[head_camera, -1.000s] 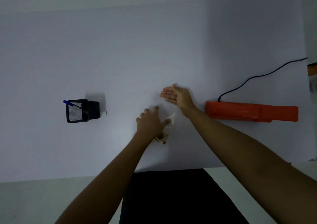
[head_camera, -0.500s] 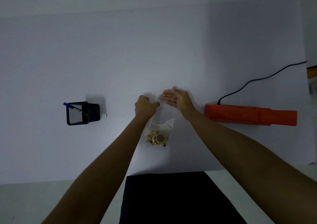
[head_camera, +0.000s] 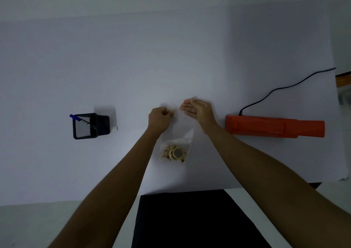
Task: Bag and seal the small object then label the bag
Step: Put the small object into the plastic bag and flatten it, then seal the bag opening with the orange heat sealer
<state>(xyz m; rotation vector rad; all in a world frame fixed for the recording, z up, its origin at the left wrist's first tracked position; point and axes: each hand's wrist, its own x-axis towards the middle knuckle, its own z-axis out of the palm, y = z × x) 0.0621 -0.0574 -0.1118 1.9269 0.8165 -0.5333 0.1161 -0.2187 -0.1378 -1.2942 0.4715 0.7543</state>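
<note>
Small gold-coloured object (head_camera: 175, 152) sits inside the clear bag (head_camera: 182, 131), at the bag's 6 o'clock end, flat on the white table (head_camera: 133, 67). Left hand (head_camera: 159, 117), fingers curled, pinches the bag's mouth at 11 o'clock. Right hand (head_camera: 197, 109), fingers straight and together, rests edge-on at 1 o'clock. Orange sealer (head_camera: 273, 126) with black cable (head_camera: 281, 88) lies at 3 o'clock. Mesh pen holder (head_camera: 85, 127) with blue pen (head_camera: 73, 116) stands at 9 o'clock. No marking is legible.

Nothing readable here tbh. No txt, brand or nos. I can make out on the long orange plastic box (head_camera: 274, 126), the black wire-mesh pen cup (head_camera: 85, 127) or the clear plastic bag (head_camera: 182, 136). Too dim + small.
</note>
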